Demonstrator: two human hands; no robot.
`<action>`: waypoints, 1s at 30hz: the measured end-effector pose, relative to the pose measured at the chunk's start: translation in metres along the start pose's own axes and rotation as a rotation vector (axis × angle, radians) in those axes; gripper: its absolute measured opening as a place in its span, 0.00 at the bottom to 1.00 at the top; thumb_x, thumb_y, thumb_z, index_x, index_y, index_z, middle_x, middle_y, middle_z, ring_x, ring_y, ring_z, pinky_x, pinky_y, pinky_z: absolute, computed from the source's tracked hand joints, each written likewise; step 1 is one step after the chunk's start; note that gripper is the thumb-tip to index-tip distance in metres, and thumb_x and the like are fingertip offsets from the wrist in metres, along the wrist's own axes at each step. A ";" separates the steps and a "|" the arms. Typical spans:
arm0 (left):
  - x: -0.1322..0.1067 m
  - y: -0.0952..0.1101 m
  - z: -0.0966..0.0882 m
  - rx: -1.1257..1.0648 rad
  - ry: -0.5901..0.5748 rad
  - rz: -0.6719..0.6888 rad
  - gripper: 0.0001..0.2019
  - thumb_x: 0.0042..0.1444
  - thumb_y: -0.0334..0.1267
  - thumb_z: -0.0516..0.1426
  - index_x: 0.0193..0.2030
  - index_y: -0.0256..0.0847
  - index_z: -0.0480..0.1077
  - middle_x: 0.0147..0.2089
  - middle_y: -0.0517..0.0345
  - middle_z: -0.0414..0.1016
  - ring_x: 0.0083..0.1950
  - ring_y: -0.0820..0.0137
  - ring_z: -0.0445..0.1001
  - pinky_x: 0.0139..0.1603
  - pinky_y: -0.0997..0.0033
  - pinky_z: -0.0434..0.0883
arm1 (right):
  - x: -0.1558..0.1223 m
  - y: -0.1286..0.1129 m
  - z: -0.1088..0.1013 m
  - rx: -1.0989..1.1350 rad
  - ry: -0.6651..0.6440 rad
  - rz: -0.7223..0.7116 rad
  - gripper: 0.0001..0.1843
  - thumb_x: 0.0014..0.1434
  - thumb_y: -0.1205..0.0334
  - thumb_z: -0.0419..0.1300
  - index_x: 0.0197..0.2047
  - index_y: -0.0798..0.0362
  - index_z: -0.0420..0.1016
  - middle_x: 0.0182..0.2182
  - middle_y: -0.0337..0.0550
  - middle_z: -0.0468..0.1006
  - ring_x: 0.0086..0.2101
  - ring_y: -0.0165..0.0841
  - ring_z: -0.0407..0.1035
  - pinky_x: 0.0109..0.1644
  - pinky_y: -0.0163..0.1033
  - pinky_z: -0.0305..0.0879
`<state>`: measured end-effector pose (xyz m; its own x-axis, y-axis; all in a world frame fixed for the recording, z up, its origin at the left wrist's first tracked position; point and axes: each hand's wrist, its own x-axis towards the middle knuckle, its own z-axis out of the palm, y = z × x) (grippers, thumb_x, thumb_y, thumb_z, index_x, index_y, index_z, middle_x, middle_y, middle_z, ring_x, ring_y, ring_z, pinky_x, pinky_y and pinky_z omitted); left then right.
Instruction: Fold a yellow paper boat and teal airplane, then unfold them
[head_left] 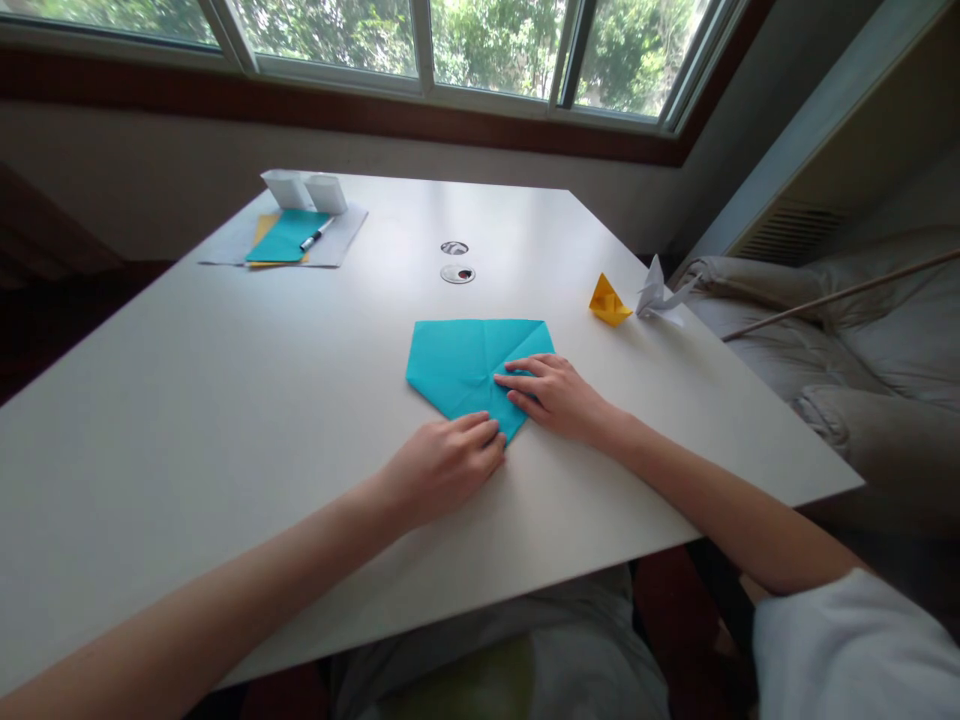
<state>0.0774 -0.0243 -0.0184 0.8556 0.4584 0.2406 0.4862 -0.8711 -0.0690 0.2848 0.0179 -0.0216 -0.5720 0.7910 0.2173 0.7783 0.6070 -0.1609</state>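
Observation:
A creased sheet of turquoise origami paper (450, 355) lies on the white table in front of me, its near side folded to a point. My left hand (450, 455) is at that near corner, fingers curled together and closed on the paper's edge; the thumb is mostly hidden. On the right part of the sheet rests my right hand (551, 395), open, with its fingers spread and pressing the paper down. Fold lines run across the sheet and meet close to the right fingertips.
A yellow paper boat (610, 302) and a white folded paper figure (660, 292) stand near the table's right edge. At the far left are turquoise sheets (285, 238), a marker (316, 235) and white box-like objects (325, 193). Two round inserts (457, 274) sit mid-table (225, 400).

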 end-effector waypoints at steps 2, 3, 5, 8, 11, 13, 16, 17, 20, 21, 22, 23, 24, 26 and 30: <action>-0.001 0.004 0.000 0.101 -0.041 0.086 0.16 0.62 0.32 0.45 0.48 0.32 0.71 0.48 0.42 0.74 0.51 0.60 0.71 0.44 0.65 0.72 | 0.000 0.001 -0.003 0.002 -0.043 -0.014 0.20 0.63 0.53 0.48 0.56 0.46 0.67 0.55 0.45 0.67 0.54 0.40 0.60 0.58 0.52 0.51; -0.002 0.005 0.000 0.134 -0.056 0.108 0.17 0.62 0.33 0.44 0.50 0.30 0.70 0.50 0.39 0.72 0.52 0.58 0.71 0.45 0.63 0.72 | -0.001 0.001 -0.004 -0.001 -0.070 -0.023 0.22 0.62 0.51 0.48 0.57 0.45 0.65 0.57 0.45 0.66 0.55 0.41 0.58 0.59 0.55 0.49; -0.003 0.009 -0.001 0.163 -0.078 0.114 0.19 0.63 0.35 0.43 0.52 0.26 0.68 0.52 0.35 0.70 0.53 0.55 0.70 0.47 0.60 0.71 | -0.003 0.001 -0.007 -0.007 -0.118 -0.037 0.27 0.60 0.46 0.51 0.60 0.45 0.61 0.59 0.45 0.62 0.57 0.45 0.56 0.60 0.60 0.43; -0.004 0.012 -0.003 0.151 -0.108 0.104 0.20 0.63 0.36 0.42 0.53 0.26 0.67 0.54 0.34 0.69 0.54 0.54 0.69 0.49 0.58 0.70 | -0.005 0.002 -0.008 -0.015 -0.145 -0.043 0.31 0.57 0.43 0.52 0.61 0.44 0.58 0.60 0.45 0.60 0.58 0.47 0.53 0.60 0.64 0.40; -0.004 0.012 -0.003 0.111 -0.123 0.095 0.21 0.63 0.36 0.42 0.54 0.25 0.66 0.54 0.32 0.68 0.55 0.53 0.68 0.49 0.57 0.69 | -0.005 0.003 -0.006 -0.038 -0.126 -0.049 0.32 0.56 0.41 0.52 0.61 0.44 0.59 0.60 0.46 0.61 0.59 0.49 0.50 0.60 0.66 0.39; -0.004 0.011 -0.004 0.094 -0.126 0.090 0.22 0.64 0.37 0.41 0.55 0.25 0.66 0.54 0.31 0.68 0.55 0.52 0.68 0.49 0.56 0.69 | -0.004 0.006 -0.004 -0.050 -0.122 -0.052 0.32 0.56 0.41 0.53 0.61 0.42 0.59 0.60 0.46 0.61 0.60 0.50 0.48 0.59 0.67 0.39; -0.003 0.011 -0.004 0.102 -0.126 0.089 0.21 0.63 0.38 0.42 0.54 0.25 0.66 0.53 0.31 0.68 0.55 0.52 0.68 0.49 0.56 0.69 | -0.002 0.016 -0.004 -0.061 -0.140 -0.020 0.30 0.56 0.41 0.52 0.60 0.38 0.59 0.61 0.44 0.58 0.61 0.52 0.45 0.57 0.70 0.39; -0.003 0.011 -0.005 0.111 -0.124 0.091 0.21 0.63 0.38 0.43 0.53 0.25 0.67 0.53 0.31 0.68 0.54 0.52 0.69 0.48 0.57 0.69 | -0.002 0.021 -0.005 -0.063 -0.142 0.005 0.29 0.56 0.42 0.52 0.60 0.38 0.59 0.62 0.44 0.57 0.61 0.52 0.45 0.57 0.70 0.38; -0.002 0.012 -0.006 0.144 -0.109 0.105 0.21 0.63 0.38 0.44 0.52 0.23 0.68 0.52 0.30 0.69 0.53 0.53 0.70 0.48 0.58 0.69 | -0.003 0.042 -0.007 -0.056 -0.118 0.109 0.32 0.58 0.44 0.52 0.63 0.41 0.53 0.62 0.45 0.57 0.61 0.52 0.45 0.57 0.70 0.38; -0.002 0.012 -0.006 0.154 -0.103 0.111 0.21 0.63 0.38 0.44 0.52 0.23 0.68 0.52 0.30 0.69 0.53 0.53 0.70 0.48 0.58 0.69 | -0.003 0.051 -0.008 -0.049 -0.105 0.150 0.32 0.59 0.45 0.51 0.64 0.42 0.51 0.62 0.46 0.57 0.61 0.52 0.46 0.57 0.70 0.39; -0.002 0.013 -0.006 0.163 -0.099 0.115 0.21 0.62 0.38 0.44 0.52 0.22 0.68 0.52 0.30 0.69 0.52 0.53 0.71 0.48 0.58 0.69 | -0.003 0.059 -0.008 -0.048 -0.088 0.189 0.32 0.59 0.45 0.50 0.65 0.43 0.50 0.61 0.46 0.58 0.60 0.52 0.47 0.57 0.70 0.40; -0.002 0.013 -0.006 0.169 -0.095 0.117 0.21 0.62 0.38 0.44 0.51 0.22 0.68 0.52 0.30 0.69 0.52 0.53 0.71 0.48 0.58 0.69 | -0.004 0.067 -0.008 -0.050 -0.070 0.222 0.33 0.59 0.45 0.50 0.65 0.45 0.50 0.61 0.47 0.59 0.60 0.52 0.48 0.57 0.69 0.41; -0.002 0.013 -0.006 0.169 -0.093 0.117 0.21 0.62 0.38 0.44 0.51 0.22 0.68 0.52 0.30 0.69 0.52 0.53 0.71 0.48 0.59 0.69 | -0.004 0.075 -0.008 -0.055 -0.044 0.251 0.33 0.59 0.46 0.50 0.64 0.46 0.50 0.60 0.49 0.60 0.59 0.52 0.50 0.57 0.68 0.43; -0.002 0.012 -0.007 0.143 -0.096 0.107 0.21 0.62 0.38 0.44 0.51 0.23 0.68 0.52 0.31 0.70 0.52 0.54 0.71 0.48 0.59 0.69 | -0.005 0.087 -0.007 -0.056 0.022 0.273 0.33 0.58 0.47 0.52 0.64 0.49 0.53 0.59 0.51 0.62 0.57 0.51 0.53 0.57 0.65 0.47; -0.003 0.003 -0.016 0.025 -0.109 0.099 0.18 0.61 0.39 0.46 0.50 0.30 0.69 0.52 0.38 0.71 0.53 0.58 0.70 0.50 0.59 0.67 | -0.005 0.093 -0.010 0.029 0.211 0.207 0.31 0.60 0.54 0.51 0.64 0.55 0.52 0.55 0.54 0.66 0.54 0.44 0.59 0.57 0.55 0.54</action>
<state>0.0728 -0.0309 -0.0036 0.9132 0.3877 0.1251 0.4013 -0.9091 -0.1118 0.3624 0.0695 -0.0285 -0.3325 0.8666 0.3720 0.8634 0.4385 -0.2496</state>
